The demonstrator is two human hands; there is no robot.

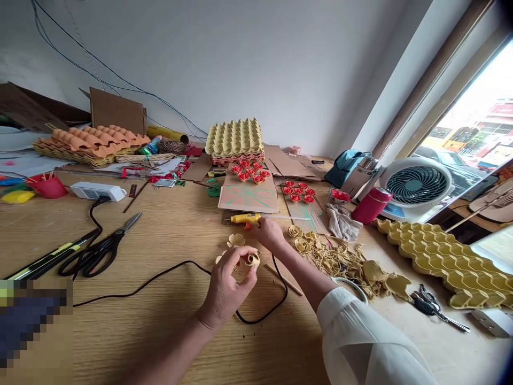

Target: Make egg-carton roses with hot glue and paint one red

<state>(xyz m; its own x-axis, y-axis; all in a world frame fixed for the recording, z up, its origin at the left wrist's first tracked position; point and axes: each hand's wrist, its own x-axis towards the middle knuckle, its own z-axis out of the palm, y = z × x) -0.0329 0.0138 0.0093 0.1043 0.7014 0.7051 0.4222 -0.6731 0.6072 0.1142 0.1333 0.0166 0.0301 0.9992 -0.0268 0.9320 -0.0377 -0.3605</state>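
Observation:
Between the thumb and fingers of my left hand (228, 283) is a small rolled flower bud (252, 259) of yellow egg-carton pulp. My right hand (267, 233) reaches forward and grips the yellow glue gun (245, 218) near its orange trigger; part of the handle is hidden. The gun's nozzle points left, and a clear glue stick (294, 217) sticks out behind. A cut-out petal piece (236, 240) lies just beyond my left hand, with more pieces partly hidden behind my fingers. Finished yellow roses (302, 245) rest right of my right wrist.
Red flowers (250, 172) sit on cardboard (248, 199) ahead. Pulp scraps (348, 264) spread on the right, near keys (430, 305) and egg trays (441, 259). Black scissors (100, 251) and a power strip (98, 191) lie left. A black cord (160, 275) crosses the table.

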